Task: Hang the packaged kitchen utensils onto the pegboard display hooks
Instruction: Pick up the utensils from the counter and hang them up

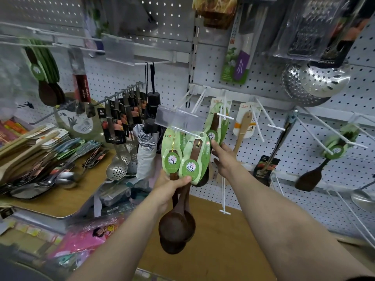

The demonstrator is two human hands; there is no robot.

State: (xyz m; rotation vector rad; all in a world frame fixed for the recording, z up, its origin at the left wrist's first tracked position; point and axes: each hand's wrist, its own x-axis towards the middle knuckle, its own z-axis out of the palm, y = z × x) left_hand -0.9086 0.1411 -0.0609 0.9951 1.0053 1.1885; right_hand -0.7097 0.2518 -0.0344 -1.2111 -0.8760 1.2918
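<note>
Now my left hand grips two carded wooden spoons below a white peg hook; my right hand, fingers apparently straight, touches another green card hanging beside them.

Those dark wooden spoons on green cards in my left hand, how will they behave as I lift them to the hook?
The wooden spoons look rigid, so likely no flopping. Their bowls hang low, so they may swing. The green cards look thin and could bend under the left hand.
</note>
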